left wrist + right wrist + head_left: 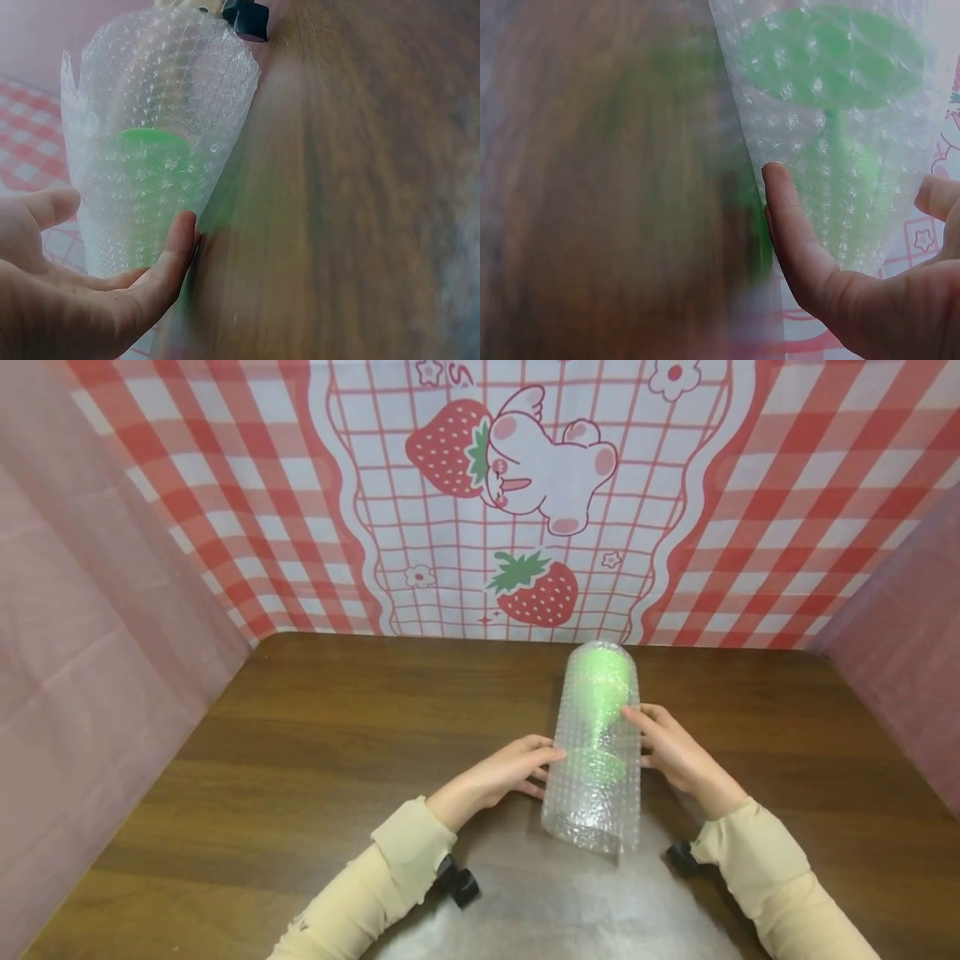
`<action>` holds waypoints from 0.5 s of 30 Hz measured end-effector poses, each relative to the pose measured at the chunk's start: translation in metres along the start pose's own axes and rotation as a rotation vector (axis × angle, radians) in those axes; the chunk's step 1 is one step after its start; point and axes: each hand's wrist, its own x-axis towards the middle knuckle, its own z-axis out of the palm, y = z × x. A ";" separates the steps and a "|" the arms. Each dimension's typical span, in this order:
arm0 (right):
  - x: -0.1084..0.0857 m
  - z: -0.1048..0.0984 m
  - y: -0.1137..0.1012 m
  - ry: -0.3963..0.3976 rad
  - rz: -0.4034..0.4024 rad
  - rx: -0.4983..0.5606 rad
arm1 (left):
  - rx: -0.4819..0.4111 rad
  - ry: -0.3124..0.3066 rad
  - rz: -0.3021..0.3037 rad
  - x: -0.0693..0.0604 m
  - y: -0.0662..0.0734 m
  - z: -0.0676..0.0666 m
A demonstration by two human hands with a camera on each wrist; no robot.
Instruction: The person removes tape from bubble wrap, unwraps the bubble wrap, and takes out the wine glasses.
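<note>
A tube of clear bubble wrap [592, 814] lies on the wooden table, its long side pointing away from me. Through the wrap shows a light green goblet-shaped thing [603, 681], its round foot towards me and its wider part at the far end; the wrap blurs its details. My left hand [513, 768] touches the tube's left side with extended fingers. On the right side, farther up, my right hand [675, 752] rests its fingers against the wrap. In the right wrist view, the green foot [832, 56] and thin stem are visible through the bubbles.
The brown wooden table [300, 760] reaches back to a red-and-white checked cloth [247, 502] with strawberry prints. Pink curtains [90, 635] hang at both sides. A black wrist mount [459, 881] sits at the left sleeve, another [681, 857] at the right.
</note>
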 end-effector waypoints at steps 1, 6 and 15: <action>0.000 0.001 0.000 -0.002 0.000 -0.002 | -0.003 0.000 0.002 0.000 0.000 0.000; 0.001 0.005 0.000 -0.010 -0.008 0.004 | -0.016 0.009 0.000 0.000 -0.001 -0.004; 0.006 0.015 -0.003 -0.029 -0.003 0.021 | -0.024 0.032 0.005 -0.003 0.000 -0.016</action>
